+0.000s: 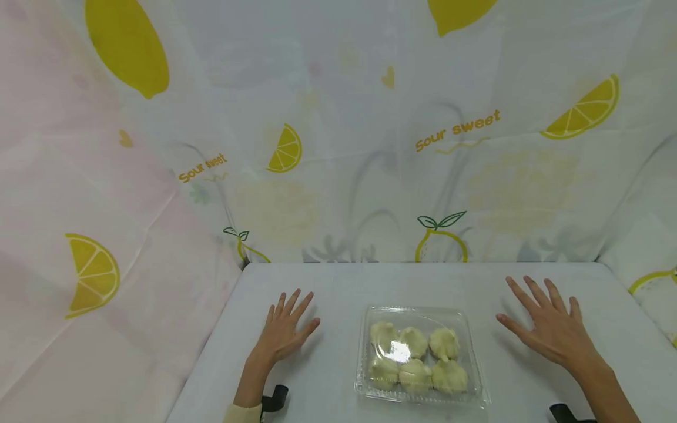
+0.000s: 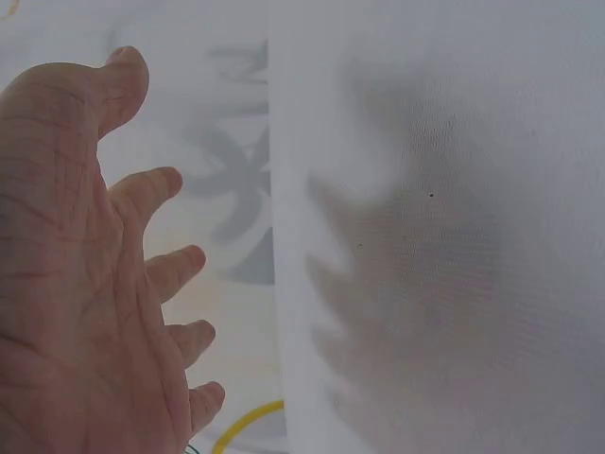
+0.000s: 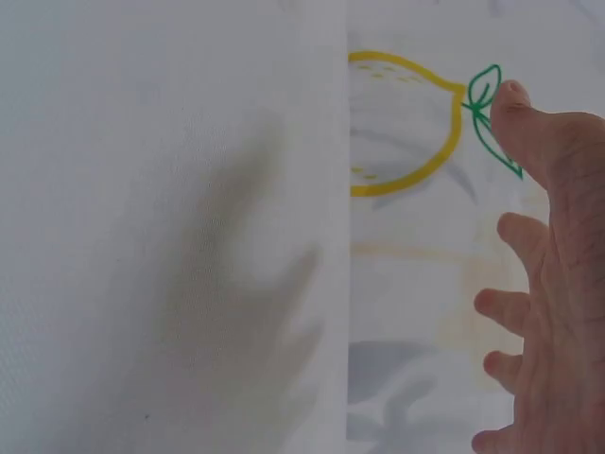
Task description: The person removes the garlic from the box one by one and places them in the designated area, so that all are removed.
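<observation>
A clear plastic clamshell box lies with its lid down on the white table. Inside sit several pale, pleated dumpling-like buns in two rows. To the left of the box, my left hand is held over the table with fingers spread, holding nothing. My right hand is likewise spread, to the right of the box and apart from it. The left wrist view shows the left palm with its shadow on the tabletop; the right wrist view shows the right hand the same way.
The white tabletop ends at a hanging cloth printed with lemons along the back. More cloth hangs at the left side. A black wrist strap mount shows at the left wrist, another black mount at the right.
</observation>
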{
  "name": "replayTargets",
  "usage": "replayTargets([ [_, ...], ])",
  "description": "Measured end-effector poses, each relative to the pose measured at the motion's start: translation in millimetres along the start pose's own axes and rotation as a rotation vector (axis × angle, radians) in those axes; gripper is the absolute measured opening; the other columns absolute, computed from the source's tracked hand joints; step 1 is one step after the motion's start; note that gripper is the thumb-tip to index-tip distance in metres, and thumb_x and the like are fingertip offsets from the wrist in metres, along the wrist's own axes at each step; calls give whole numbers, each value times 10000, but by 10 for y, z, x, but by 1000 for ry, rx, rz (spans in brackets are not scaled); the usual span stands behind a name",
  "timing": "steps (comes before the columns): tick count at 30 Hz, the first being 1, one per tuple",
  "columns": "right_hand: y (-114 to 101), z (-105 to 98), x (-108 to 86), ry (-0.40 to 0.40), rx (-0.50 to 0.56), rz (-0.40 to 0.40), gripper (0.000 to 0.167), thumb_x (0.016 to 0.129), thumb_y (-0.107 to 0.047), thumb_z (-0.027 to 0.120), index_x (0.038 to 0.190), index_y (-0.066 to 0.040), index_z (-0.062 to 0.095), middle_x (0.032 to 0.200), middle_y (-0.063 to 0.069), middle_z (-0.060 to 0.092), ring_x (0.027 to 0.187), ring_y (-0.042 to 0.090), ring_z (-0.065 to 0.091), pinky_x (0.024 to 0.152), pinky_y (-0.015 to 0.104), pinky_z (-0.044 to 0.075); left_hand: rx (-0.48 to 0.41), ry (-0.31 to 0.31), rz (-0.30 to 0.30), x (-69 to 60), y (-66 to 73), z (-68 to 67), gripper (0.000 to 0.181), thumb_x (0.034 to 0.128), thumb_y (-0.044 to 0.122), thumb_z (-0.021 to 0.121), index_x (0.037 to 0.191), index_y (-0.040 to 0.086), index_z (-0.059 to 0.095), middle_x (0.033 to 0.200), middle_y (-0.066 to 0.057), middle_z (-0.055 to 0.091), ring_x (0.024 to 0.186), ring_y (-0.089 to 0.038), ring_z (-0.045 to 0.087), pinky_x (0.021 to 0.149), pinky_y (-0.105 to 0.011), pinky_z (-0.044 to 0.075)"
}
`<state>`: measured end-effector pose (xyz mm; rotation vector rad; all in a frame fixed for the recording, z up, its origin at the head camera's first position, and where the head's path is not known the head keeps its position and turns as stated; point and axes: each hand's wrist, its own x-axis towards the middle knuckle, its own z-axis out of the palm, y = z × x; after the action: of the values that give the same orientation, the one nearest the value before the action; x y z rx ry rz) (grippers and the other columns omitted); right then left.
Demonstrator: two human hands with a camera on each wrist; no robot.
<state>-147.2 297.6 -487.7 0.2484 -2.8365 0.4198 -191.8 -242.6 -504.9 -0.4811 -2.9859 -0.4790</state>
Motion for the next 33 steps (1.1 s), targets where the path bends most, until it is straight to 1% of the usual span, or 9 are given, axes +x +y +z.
replayTargets([
  [4,-21,-8,-12,-6,32,-28,863,915,-545,616,1590,-245,171,1517,260,309,1400,528,134,923,819,103,-20,-1,23,-5,23,8,680,972,587,485,1534,222,371,1581,-138,283,1438,-473,157,1084,-695,142],
  [7,-38,-25,-26,-17,73,-54,852,921,-512,627,1590,-247,171,1532,251,295,1424,504,103,963,809,58,-46,-2,34,-9,61,4,684,971,586,492,1533,215,374,1578,-134,291,1433,-474,176,1083,-691,155],
  [11,-75,-60,-46,-17,135,-94,833,915,-459,661,1584,-248,212,1528,239,314,1428,485,133,998,788,55,-91,-23,52,-17,129,-6,687,973,585,487,1536,209,367,1578,-131,291,1427,-474,197,1082,-685,174],
  [12,-87,-69,-50,-21,154,-101,827,915,-447,667,1582,-253,218,1523,238,323,1425,484,145,1007,779,65,-102,-34,54,-19,145,-9,687,975,587,481,1538,213,361,1581,-127,286,1429,-469,196,1086,-679,175],
  [15,-122,-93,-52,-28,204,-118,811,905,-413,696,1571,-259,262,1494,235,372,1397,492,213,1003,750,152,-138,-62,55,-29,191,-12,687,975,586,478,1542,219,353,1586,-119,275,1437,-451,189,1103,-655,166],
  [19,-157,-105,-51,-41,244,-127,795,890,-400,721,1555,-245,313,1460,238,419,1348,509,288,958,716,243,-176,-85,43,-51,236,-9,691,968,589,487,1540,222,357,1587,-108,277,1444,-428,194,1124,-619,158],
  [24,-185,-99,-65,-50,251,-130,801,885,-410,725,1553,-235,319,1459,242,420,1332,506,311,938,717,264,-194,-101,35,-89,267,0,697,966,597,487,1543,230,350,1584,-92,288,1444,-394,220,1129,-591,184],
  [29,-202,-74,-93,-63,280,-124,807,879,-401,735,1552,-249,317,1485,218,398,1341,489,309,936,721,270,-221,-109,27,-121,293,0,704,960,598,503,1549,252,332,1579,-73,301,1431,-352,270,1091,-615,253],
  [33,-234,-50,-125,-80,298,-116,808,864,-401,755,1541,-238,345,1476,203,404,1318,471,345,915,711,306,-244,-120,14,-150,316,-5,710,957,576,530,1553,252,319,1576,-60,306,1424,-328,289,1063,-624,293],
])
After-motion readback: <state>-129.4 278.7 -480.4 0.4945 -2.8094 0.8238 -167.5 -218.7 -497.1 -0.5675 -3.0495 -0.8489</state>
